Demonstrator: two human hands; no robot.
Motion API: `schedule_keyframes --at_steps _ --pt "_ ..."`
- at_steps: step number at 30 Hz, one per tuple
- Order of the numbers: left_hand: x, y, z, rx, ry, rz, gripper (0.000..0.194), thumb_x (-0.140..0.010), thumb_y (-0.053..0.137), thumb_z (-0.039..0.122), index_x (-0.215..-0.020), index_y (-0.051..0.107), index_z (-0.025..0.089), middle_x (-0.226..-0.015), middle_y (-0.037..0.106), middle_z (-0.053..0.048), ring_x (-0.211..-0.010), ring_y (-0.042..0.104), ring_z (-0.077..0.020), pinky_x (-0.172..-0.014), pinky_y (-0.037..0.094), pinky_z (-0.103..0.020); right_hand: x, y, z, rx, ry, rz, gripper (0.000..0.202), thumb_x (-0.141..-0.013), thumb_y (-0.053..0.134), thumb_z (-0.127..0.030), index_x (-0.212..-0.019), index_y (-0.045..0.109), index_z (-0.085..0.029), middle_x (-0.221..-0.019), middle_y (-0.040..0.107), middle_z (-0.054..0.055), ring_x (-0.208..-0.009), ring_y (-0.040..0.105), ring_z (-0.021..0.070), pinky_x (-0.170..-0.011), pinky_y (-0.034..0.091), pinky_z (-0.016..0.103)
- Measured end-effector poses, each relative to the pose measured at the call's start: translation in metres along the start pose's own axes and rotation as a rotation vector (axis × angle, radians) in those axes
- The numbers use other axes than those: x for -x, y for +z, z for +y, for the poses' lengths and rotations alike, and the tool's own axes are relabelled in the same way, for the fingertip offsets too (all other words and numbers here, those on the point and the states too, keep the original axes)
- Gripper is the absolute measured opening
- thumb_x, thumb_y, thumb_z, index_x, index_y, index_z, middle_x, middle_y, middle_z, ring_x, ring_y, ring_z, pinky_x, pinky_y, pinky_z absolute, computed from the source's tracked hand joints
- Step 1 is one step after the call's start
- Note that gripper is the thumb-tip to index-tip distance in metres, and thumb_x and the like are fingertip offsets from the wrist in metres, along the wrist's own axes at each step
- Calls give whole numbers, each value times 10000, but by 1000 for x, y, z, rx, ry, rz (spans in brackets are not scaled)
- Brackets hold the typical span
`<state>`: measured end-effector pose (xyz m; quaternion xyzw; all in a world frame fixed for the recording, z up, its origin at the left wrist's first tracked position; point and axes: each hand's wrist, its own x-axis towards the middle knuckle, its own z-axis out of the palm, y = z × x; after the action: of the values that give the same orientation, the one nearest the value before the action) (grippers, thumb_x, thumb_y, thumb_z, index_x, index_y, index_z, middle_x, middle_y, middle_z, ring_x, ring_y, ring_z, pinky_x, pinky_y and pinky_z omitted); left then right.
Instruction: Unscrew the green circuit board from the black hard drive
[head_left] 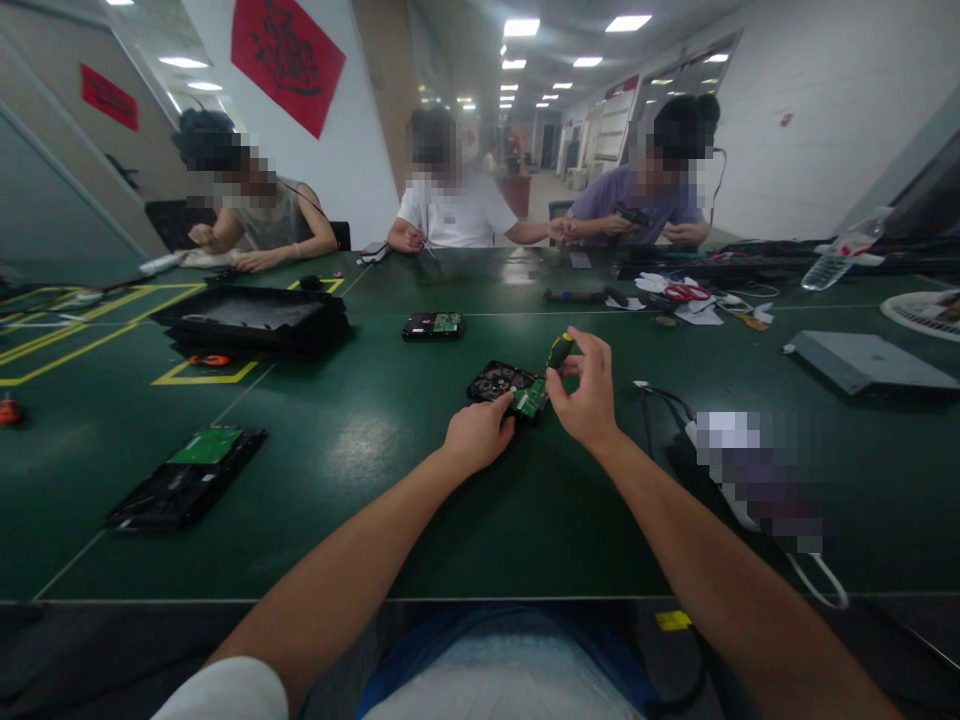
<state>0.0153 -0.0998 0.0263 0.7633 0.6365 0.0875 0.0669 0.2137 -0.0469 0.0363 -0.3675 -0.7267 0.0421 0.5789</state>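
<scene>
Room to pass lies between the left hand (480, 437) and leftmost black device (187, 482); stacked trays (259, 342) obstruct beyond.

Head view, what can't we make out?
In the head view:
Tip of the screwdriver: too small, or hidden by the right hand.
Near side of the hard drive: partly covered by the left hand.
Pixelated object: masked by blocks.
White basket: cut off by the right edge.

My work surface is a dark green table (570, 525). Items directly on it, clock positions from my place: the circuit-board unit (493, 379) I touch, 12 o'clock; a second unit (431, 327), beyond, toward 11; a third unit (186, 476), 10; stacked black trays (251, 327), 11; a flat grey box (874, 362), 2.
</scene>
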Motion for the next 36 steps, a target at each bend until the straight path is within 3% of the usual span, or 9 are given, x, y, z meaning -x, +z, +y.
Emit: schedule_keyframes --at_steps 5,11,16,23,28,33,36 --pt "1 -2 0 4 28 13 536 -1048 465 412 -1564 495 271 -1244 761 -117 -1084 744 -303 -947 569 -419 0 -1 1 20 16 -1 685 -910 690 -262 -1533 410 -318 -1418 437 131 -848 644 179 -779 677 450" --pt "1 -4 0 17 27 6 515 -1055 471 405 -1551 513 274 -1245 763 -109 -1113 738 -287 -978 563 -401 -1 -1 0 -3 -11 -8 675 -918 630 -208 -1544 403 -315 -1452 428 136 -1064 651 246 -846 679 462" --pt "1 -1 -1 29 53 38 490 -1056 464 401 -1520 549 272 -1235 769 -101 -1103 743 -284 -976 570 -398 0 0 2 27 10 7 679 -916 677 -246 -1536 408 -315 -1436 441 130 -857 664 175 -773 683 438" --pt "1 -1 0 25 10 35 471 -1052 477 418 -1493 574 284 -1217 774 -98 -1090 748 -281 -962 569 -392 0 1 5 8 -1 28 679 -902 646 -192 -1530 412 -300 -1448 448 139 -955 675 210 -786 680 432" --pt "1 -3 2 37 -11 33 459 -1053 471 422 -1467 579 257 -1149 782 -107 -1035 755 -283 -909 570 -387 0 0 5 21 -4 8 697 -909 696 -265 -1539 403 -330 -1443 441 130 -904 657 204 -745 686 437" --pt "1 -3 2 52 -25 41 432 -1045 478 419 -1426 587 246 -1073 787 -97 -994 759 -286 -857 566 -377 0 0 3 13 -24 17 670 -920 637 -218 -1541 404 -315 -1449 452 137 -1033 647 243 -797 683 442" --pt "0 -1 1 54 -27 34 437 -1047 479 419 -1432 569 233 -1066 783 -102 -987 757 -283 -850 561 -373 0 0 3 19 -11 18 674 -917 654 -228 -1537 404 -314 -1446 451 138 -962 656 221 -770 683 436"
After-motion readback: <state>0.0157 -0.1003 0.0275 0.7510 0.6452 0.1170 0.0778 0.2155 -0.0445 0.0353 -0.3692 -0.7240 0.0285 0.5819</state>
